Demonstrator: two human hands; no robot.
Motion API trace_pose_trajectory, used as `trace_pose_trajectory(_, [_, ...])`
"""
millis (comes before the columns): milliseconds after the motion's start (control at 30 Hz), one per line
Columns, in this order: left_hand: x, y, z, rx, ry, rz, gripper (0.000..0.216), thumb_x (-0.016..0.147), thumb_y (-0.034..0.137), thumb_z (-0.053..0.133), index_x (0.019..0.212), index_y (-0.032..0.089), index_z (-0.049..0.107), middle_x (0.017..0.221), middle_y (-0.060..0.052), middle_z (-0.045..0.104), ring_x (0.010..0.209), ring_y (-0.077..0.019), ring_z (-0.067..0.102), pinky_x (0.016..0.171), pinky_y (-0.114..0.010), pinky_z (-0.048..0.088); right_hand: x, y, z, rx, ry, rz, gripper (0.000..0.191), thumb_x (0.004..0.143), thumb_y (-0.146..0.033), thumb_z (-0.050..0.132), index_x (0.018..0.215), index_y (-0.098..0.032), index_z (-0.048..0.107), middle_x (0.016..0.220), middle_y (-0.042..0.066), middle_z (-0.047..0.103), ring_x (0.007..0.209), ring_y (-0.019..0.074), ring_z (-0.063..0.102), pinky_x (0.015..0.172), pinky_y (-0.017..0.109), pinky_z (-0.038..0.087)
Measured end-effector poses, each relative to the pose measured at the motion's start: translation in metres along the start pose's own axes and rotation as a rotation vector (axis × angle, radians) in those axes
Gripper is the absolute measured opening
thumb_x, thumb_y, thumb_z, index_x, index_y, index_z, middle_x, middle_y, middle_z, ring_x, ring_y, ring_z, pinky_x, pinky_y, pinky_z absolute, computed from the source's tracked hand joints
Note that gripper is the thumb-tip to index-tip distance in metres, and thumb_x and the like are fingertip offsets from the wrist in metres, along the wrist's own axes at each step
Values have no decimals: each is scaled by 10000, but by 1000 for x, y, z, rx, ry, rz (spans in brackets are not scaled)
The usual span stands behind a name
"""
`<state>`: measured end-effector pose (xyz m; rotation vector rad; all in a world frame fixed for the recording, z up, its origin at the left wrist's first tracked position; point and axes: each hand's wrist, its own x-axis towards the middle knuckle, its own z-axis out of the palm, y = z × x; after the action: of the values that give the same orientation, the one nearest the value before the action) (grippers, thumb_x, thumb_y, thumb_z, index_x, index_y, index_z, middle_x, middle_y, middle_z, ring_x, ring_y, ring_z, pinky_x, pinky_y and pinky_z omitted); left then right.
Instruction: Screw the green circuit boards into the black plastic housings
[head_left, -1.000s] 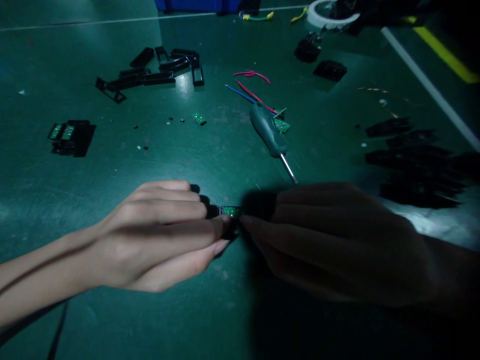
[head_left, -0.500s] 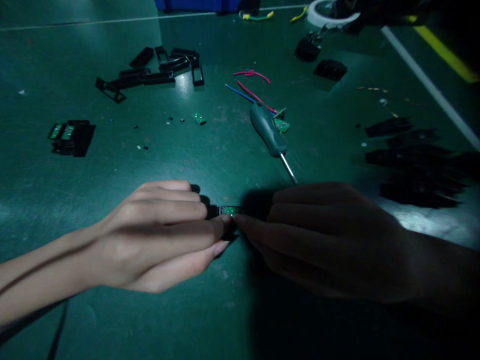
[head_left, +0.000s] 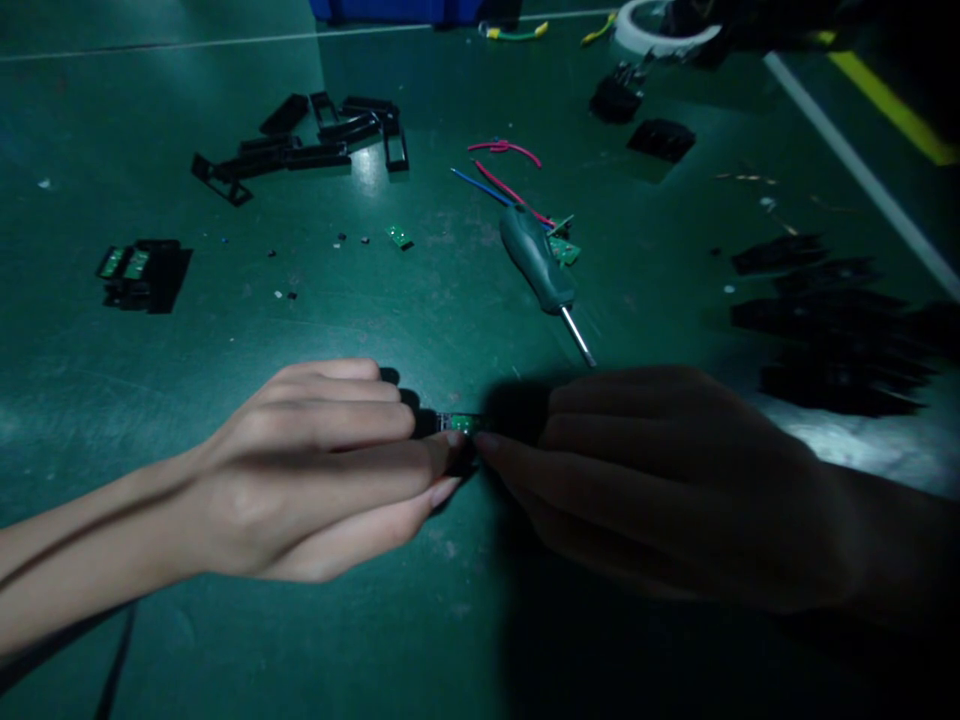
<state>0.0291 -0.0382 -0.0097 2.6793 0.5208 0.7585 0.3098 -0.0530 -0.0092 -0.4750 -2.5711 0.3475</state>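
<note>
Between my fingertips, low in the middle of the head view, is a small green circuit board (head_left: 461, 424) in a black plastic housing (head_left: 442, 421). My left hand (head_left: 315, 470) is closed, its thumb and index finger pinching the left end of this piece. From the other side my right hand (head_left: 667, 480), deep in shadow, is closed with its index fingertip at the board's right end. My fingers cover much of the housing. A green-handled screwdriver (head_left: 534, 258) lies just beyond my right hand, its metal tip pointing towards me.
Black rectangular frames (head_left: 319, 155) lie in a heap at the back left. Housings with green boards (head_left: 136, 264) sit at the left. Red wires (head_left: 504, 148) and a loose green board (head_left: 399, 237) lie further back. Dark parts (head_left: 840, 330) are piled at the right.
My right index fingertip has shifted slightly to the right along the board, showing a little more of it. My left hand and the things on the table stay nearly the same.
</note>
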Motion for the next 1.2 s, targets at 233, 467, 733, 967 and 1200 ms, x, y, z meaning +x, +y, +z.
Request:
trace_pose_trajectory(233, [-1, -1, 3, -18, 3, -13, 63, 954, 231, 700, 1013, 219, 716, 749, -25, 702, 592, -146, 631, 626, -332, 463, 1, 1, 1, -1, 5, 9, 200, 1022, -153, 586, 1197, -68, 634, 778, 3, 608, 680, 144, 431, 578, 338, 324])
trace_pose_trajectory(467, [8, 2, -3, -18, -19, 29, 45, 945, 146, 698, 917, 181, 694, 678, -8, 653, 584, -139, 583, 606, -346, 431, 2, 0, 2, 17, 25, 9, 123, 1022, -149, 575, 1117, -94, 630, 765, 10, 633, 665, 145, 438, 585, 343, 346])
trace_pose_trajectory(733, [13, 4, -4, -14, -4, 47, 28, 944, 144, 709, 949, 124, 728, 717, -36, 706, 592, -147, 621, 615, -352, 460, 4, 0, 0, -13, 10, 3, 142, 1037, -142, 541, 1129, -91, 636, 777, 9, 613, 671, 151, 438, 590, 339, 313])
trace_pose_trajectory(967, [6, 2, -1, -23, 29, 46, 52, 936, 146, 705, 979, 161, 731, 731, -32, 692, 624, -151, 630, 629, -338, 444, 0, 1, 4, -2, 29, -3, 179, 1012, -153, 607, 1167, -71, 642, 773, 11, 640, 661, 148, 461, 572, 348, 334])
trace_pose_trajectory(1200, [8, 7, -6, -31, -51, -29, 157, 953, 114, 638, 1090, 116, 717, 652, 9, 608, 563, -127, 470, 590, -350, 324, 1, -10, -12, -208, 186, 116, 163, 996, -143, 637, 1156, -142, 665, 829, 9, 733, 711, 121, 637, 678, 300, 533])
